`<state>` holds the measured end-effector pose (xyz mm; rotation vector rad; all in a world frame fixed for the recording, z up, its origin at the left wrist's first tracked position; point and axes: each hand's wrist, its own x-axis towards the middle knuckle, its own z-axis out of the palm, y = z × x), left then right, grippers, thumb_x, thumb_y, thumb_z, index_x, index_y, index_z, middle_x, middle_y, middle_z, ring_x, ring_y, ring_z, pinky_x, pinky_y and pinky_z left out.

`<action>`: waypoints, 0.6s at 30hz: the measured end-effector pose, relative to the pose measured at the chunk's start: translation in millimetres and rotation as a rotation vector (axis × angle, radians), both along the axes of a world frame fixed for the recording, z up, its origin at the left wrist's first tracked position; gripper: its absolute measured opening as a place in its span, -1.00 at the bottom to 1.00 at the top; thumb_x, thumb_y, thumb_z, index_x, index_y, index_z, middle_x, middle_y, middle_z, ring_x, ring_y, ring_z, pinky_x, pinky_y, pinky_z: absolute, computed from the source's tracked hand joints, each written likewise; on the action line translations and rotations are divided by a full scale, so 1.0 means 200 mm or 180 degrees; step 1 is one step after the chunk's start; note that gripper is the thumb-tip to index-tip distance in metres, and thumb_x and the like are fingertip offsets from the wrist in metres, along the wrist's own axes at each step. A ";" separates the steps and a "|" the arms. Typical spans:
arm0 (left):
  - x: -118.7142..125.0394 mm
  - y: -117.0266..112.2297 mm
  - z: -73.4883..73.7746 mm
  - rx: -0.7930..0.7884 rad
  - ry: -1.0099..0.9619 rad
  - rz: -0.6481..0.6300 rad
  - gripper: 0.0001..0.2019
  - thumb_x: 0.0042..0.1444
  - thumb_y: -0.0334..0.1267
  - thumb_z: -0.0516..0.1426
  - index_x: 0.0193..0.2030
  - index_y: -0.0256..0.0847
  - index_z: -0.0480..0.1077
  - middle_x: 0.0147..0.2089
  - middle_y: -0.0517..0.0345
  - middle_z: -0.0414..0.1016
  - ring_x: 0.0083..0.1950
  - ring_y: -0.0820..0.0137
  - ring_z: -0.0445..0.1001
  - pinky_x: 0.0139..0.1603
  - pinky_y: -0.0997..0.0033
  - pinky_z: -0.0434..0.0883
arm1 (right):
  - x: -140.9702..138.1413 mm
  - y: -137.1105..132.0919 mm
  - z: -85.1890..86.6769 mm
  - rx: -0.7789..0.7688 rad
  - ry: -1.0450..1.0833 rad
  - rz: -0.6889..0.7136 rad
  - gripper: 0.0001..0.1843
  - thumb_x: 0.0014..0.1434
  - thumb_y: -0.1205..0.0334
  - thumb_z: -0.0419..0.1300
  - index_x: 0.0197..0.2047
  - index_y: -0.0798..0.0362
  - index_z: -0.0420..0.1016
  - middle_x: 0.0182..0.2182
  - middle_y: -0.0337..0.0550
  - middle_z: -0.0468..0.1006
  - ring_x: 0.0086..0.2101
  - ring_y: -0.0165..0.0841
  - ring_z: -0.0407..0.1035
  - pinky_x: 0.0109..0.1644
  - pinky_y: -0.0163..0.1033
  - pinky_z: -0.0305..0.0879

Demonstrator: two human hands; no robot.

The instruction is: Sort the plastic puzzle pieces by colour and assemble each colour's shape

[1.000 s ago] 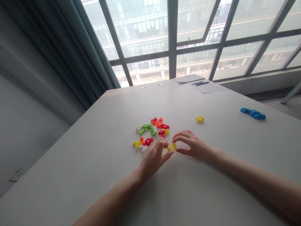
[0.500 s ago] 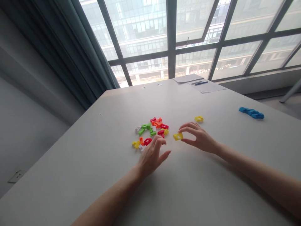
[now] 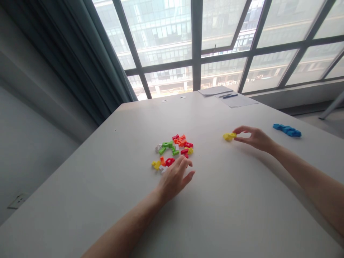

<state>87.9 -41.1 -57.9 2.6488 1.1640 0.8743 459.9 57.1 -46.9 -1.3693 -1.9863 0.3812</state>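
Note:
Between the thumb and fingers of my right hand is a yellow plastic block. It is right against another yellow block on the table; whether they are joined I cannot tell. My left hand rests at the near edge of a loose pile, fingers bent and thumb apart, with nothing visible in it. In that pile lie green blocks, orange blocks, red blocks, white blocks and yellow blocks. My left hand hides part of the pile's near side.
A clump of blue blocks lies toward the right edge of the white table. Papers with a pen on them are at the far edge, below the window. A dark curtain hangs at the left.
My right hand has carried the yellow block away from the pile, to the right and farther off, up against the other yellow block. My left hand has hardly moved.

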 end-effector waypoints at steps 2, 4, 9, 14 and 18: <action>0.00 0.00 0.00 -0.0039 0.0012 -0.0002 -0.91 0.27 -0.25 0.03 -0.13 -0.15 0.19 -0.19 0.15 0.33 -0.28 0.42 0.41 -0.41 0.50 0.33 | 0.05 0.01 -0.01 -0.0152 -0.0035 0.0002 -0.46 -0.04 -0.31 0.23 -0.20 -0.04 0.53 -0.21 -0.09 0.61 -0.19 -0.13 0.47 -0.18 -0.05 0.40; 0.00 0.00 0.00 -0.0070 0.0026 0.0016 -0.92 0.27 -0.26 0.03 -0.13 -0.14 0.19 -0.18 0.15 0.34 -0.28 0.42 0.41 -0.38 0.49 0.35 | 0.07 0.01 -0.01 -0.0227 -0.0071 0.0045 -0.45 -0.05 -0.33 0.23 -0.20 -0.05 0.53 -0.20 -0.09 0.60 -0.15 -0.12 0.46 -0.14 -0.02 0.39; 0.00 0.00 0.00 -0.0054 0.0049 0.0010 -0.93 0.27 -0.27 0.02 -0.13 -0.14 0.20 -0.18 0.14 0.34 -0.27 0.41 0.41 -0.36 0.47 0.36 | 0.06 0.01 -0.03 -0.0348 -0.0109 0.0279 -0.47 -0.03 -0.33 0.22 -0.22 -0.06 0.55 -0.20 -0.06 0.58 -0.17 -0.11 0.46 -0.06 0.02 0.37; 0.00 0.00 0.00 -0.0005 0.0034 -0.0035 -0.93 0.27 -0.28 0.02 -0.13 -0.14 0.21 -0.17 0.12 0.35 -0.26 0.40 0.42 -0.37 0.47 0.37 | 0.03 0.00 -0.02 -0.0323 -0.0053 0.0319 -0.46 -0.03 -0.34 0.22 -0.24 -0.05 0.55 -0.22 -0.02 0.57 -0.21 -0.10 0.47 -0.07 0.05 0.38; 0.00 0.00 0.00 0.0008 0.0038 -0.0033 -0.93 0.26 -0.29 0.03 -0.13 -0.15 0.23 -0.16 0.10 0.36 -0.25 0.38 0.43 -0.35 0.45 0.39 | 0.03 0.00 -0.02 -0.0298 -0.0078 0.0343 -0.46 -0.04 -0.34 0.22 -0.24 -0.06 0.55 -0.23 -0.03 0.58 -0.21 -0.10 0.47 -0.09 0.05 0.38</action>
